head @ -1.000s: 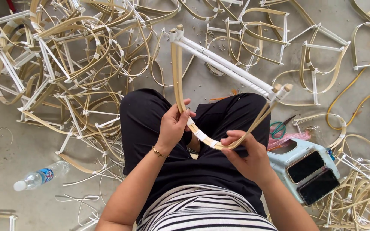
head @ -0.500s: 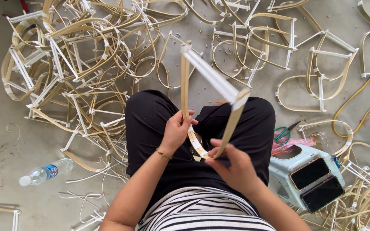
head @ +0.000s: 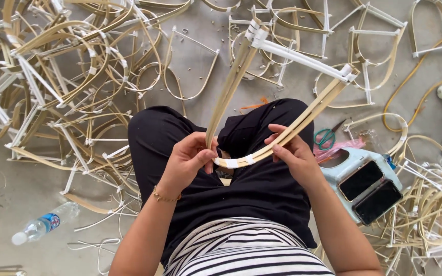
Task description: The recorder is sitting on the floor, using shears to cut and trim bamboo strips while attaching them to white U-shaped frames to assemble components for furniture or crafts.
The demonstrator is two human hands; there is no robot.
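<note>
Frame: U-shaped bamboo-strip loop w/ a white crossbar up top, held over the lap, bottom curve between both hands.
Tape: white wraps at both top corners & on the bottom curve, so binding looks mostly on; can't tell if the bottom wrap is finished.
L hand: fingers pressed together, pinching the left end of the curve where the left leg rises.
R hand: fingers closed round the right side of the curve, thumb on top.
Done pile: many similar taped frames spread on the floor ahead & to the left, more on the right. Looks like lots made already.
Nearby: scissors just right of the knee, two phones on a pale stool, bottle on the floor at left.
</note>
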